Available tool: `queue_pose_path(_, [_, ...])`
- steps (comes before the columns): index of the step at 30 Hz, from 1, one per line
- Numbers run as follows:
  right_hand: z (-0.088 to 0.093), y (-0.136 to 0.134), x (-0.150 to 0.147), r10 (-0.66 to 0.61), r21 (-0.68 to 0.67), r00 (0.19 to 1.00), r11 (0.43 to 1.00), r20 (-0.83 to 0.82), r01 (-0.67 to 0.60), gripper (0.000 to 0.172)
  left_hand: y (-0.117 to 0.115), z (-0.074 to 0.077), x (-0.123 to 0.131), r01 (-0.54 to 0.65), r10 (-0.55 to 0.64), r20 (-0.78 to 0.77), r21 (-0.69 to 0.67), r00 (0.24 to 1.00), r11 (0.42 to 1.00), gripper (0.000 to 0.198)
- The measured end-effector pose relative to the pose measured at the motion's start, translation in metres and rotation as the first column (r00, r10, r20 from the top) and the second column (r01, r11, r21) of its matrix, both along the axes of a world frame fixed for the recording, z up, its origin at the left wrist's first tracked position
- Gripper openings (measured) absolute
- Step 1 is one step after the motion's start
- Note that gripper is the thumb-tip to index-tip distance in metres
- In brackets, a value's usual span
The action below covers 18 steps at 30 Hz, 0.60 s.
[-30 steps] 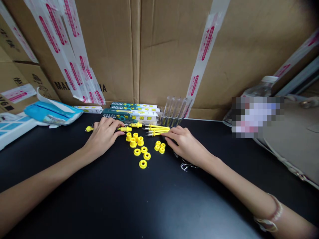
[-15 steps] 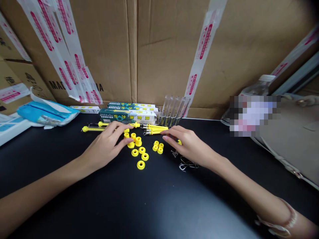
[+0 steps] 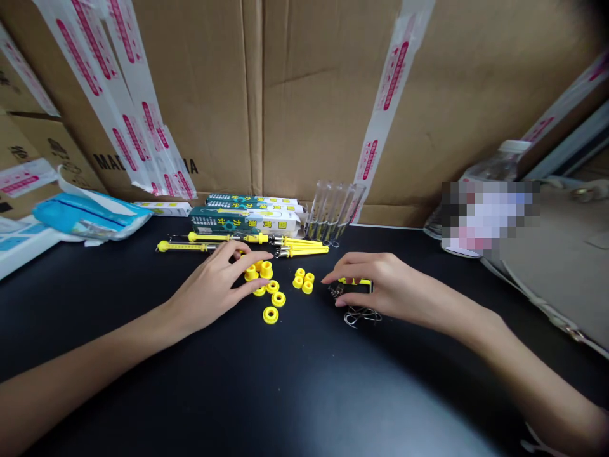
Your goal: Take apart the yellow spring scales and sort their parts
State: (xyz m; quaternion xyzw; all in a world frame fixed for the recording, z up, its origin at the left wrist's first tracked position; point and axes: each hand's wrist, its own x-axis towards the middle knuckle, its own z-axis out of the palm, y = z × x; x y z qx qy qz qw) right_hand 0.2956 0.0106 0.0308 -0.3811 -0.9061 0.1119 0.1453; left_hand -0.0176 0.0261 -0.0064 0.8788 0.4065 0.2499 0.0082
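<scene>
**While the left hand (image 3: 214,285) and right hand (image 3: 394,285) curl low, yellow parts lie scattered on a black tabletop (image 3: 285,387)**

Nearest the camera, yellow rings (image 3: 270,315) lie between the hands. The left hand's fingers (image 3: 242,254) stand half open, arched over a cluster of yellow cup-shaped bushings (image 3: 254,273), with nothing visibly held. A smaller group of yellow cups (image 3: 303,280) sits between that cluster and the right hand. The right hand's fingers (image 3: 361,265) curl down over a dark piece with a yellow edge (image 3: 354,281), though whether they grip it cannot be told. Small metal clips (image 3: 335,291) lie beside it, and wire hooks (image 3: 362,316) just below the hand.

Farther off, yellow spring scales (image 3: 223,238) lie in a loose row before teal-and-white boxes (image 3: 245,222) and clear plastic tubes (image 3: 330,212). A blue packet (image 3: 90,216) lies to the left, a partly blurred plastic bottle (image 3: 499,158) stands to the right, and taped cardboard cartons (image 3: 200,95) rise behind.
</scene>
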Motion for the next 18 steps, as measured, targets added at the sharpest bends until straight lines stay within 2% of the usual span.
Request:
queue_pose_path(9, [-0.011,-0.002,-0.005,-0.006,0.05,1.0,0.999,0.026,0.004,0.019,-0.001,0.0,0.0,0.029,-0.029,0.007,0.013,1.0,1.0,0.034])
queue_pose_path(18, [-0.006,-0.008,-0.016,0.017,0.106,0.997,0.994,-0.072,-0.009,0.015,-0.001,-0.001,0.002,0.061,-0.061,0.017,0.003,0.998,0.998,0.034])
